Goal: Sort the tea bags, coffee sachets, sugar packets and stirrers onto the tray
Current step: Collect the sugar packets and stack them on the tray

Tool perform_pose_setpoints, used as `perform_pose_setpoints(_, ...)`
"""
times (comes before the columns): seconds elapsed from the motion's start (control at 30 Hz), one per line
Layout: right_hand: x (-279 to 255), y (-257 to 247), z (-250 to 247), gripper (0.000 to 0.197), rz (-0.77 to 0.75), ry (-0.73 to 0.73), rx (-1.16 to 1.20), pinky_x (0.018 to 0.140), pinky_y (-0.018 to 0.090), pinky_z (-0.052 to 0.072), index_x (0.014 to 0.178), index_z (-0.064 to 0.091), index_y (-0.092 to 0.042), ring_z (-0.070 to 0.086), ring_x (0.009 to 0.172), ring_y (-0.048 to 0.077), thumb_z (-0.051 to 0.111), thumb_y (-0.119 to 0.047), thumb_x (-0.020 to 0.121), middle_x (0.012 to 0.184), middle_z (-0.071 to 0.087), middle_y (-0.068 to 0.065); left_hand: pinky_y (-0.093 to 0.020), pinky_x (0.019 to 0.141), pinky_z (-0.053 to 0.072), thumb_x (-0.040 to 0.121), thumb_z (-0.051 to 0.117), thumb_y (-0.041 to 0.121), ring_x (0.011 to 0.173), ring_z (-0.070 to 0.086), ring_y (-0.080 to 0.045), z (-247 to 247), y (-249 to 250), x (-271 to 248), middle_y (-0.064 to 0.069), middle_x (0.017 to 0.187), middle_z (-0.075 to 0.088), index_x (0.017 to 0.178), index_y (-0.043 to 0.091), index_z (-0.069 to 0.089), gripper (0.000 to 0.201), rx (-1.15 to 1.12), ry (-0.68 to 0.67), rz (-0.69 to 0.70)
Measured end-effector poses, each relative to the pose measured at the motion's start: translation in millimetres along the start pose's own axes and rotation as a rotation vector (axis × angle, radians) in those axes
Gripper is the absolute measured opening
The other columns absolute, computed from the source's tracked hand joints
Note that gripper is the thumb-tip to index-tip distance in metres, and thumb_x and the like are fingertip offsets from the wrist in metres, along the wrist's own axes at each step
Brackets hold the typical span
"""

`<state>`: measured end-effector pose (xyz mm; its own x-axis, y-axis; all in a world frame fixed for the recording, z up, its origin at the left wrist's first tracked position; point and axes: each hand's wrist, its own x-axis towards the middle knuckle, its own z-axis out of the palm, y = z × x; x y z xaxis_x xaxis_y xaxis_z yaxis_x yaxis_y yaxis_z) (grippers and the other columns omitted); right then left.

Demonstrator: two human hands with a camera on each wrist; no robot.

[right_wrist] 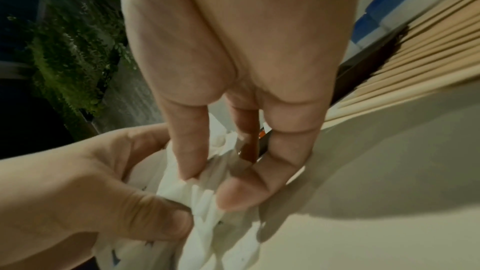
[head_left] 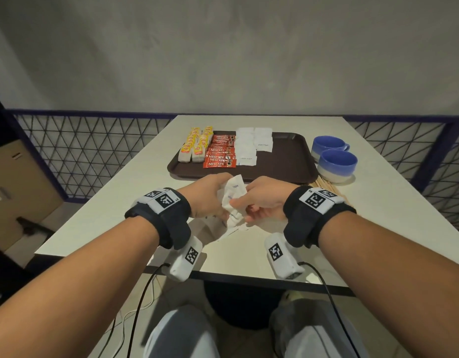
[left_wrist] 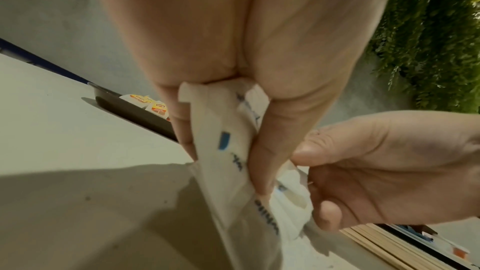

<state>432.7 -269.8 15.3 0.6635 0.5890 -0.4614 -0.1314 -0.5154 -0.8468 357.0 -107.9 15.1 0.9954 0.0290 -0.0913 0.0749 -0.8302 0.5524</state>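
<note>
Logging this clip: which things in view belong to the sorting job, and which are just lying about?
Job:
tray
tea bags
coffee sachets
sugar packets on the tray
sugar packets held by left hand and right hand
wooden stirrers beside the tray

Lying about:
two blue cups
cardboard box on the floor

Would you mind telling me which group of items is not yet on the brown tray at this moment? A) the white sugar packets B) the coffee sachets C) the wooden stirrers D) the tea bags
C: the wooden stirrers lie on the table beside the tray, near the blue cups, while tea bags, coffee sachets and sugar packets already sit on it.
</note>
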Motion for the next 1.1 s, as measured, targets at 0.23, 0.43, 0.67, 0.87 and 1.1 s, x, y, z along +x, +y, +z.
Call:
perform_pose_setpoints(0.23, -10.2, -4.6, -1.6, 0.031, -0.039, -0.131, 0.127, 0.101, 0.045, 0.053, 0.131, 0.064, -0.015, 0.065, 0.103, 0.026, 0.066, -0.017, 0.1, 0.118, 0.07, 0.014, -0.035, 0.098, 0.055, 0.072, 0.085, -0.007, 0.115, 0.065, -0.016, 0.9, 3.8, -0.1, 0.005, 0.121, 0.07, 0.131, 0.022, 0.057, 0.073, -0.257, 0.135, 0.093)
perform_pose_setpoints(0.43, -5.7, 1.1, 0.8, 0.032, -0.138, -0.13, 0.298, 0.1, 0.051, 0.056, 0.13, 0.064, -0.013, 0.071, 0.111, 0.028, 0.063, -0.005, 0.099, 0.119, 0.073, 0.012, -0.032, 0.091, 0.06, 0.072, 0.083, -0.007, 0.109, 0.069, -0.016, 11.3, 5.9, 4.7, 0.001, 0.118, 0.071, 0.13, 0.021, 0.056, 0.069, -0.365, 0.213, 0.135)
perform_pose_setpoints(0.67, -2.7, 5.7, -0.3, 0.033, -0.208, 0.01, 0.384, 0.079, 0.045, 0.064, 0.122, 0.069, -0.009, 0.075, 0.099, 0.029, 0.069, 0.006, 0.092, 0.114, 0.076, 0.015, -0.021, 0.086, 0.055, 0.072, 0.087, 0.026, 0.107, 0.065, -0.007, 6.8, 10.6, 4.4, 0.007, 0.123, 0.063, 0.147, 0.022, 0.034, 0.092, -0.435, 0.187, 0.03)
perform_pose_setpoints(0.87, -14.8, 3.1, -24.2, 0.036, -0.199, 0.074, 0.492, 0.076, 0.042, 0.065, 0.126, 0.064, -0.007, 0.076, 0.098, 0.031, 0.066, 0.007, 0.093, 0.11, 0.077, 0.015, -0.036, 0.095, 0.053, 0.078, 0.077, 0.051, 0.106, 0.064, -0.019, -6.8, 8.2, -7.9, 0.003, 0.116, 0.068, 0.125, 0.024, 0.062, 0.057, -0.038, 0.014, -0.138)
perform_pose_setpoints(1.1, -31.2, 15.8, -40.8, 0.037, -0.168, 0.097, 0.631, 0.071, 0.039, 0.065, 0.126, 0.064, -0.011, 0.076, 0.098, 0.03, 0.066, 0.005, 0.093, 0.112, 0.077, 0.012, -0.028, 0.082, 0.047, 0.076, 0.084, 0.056, 0.1, 0.059, -0.015, 13.6, 19.0, -17.7, 0.009, 0.108, 0.06, 0.122, 0.023, 0.066, 0.06, 0.378, -0.151, -0.128)
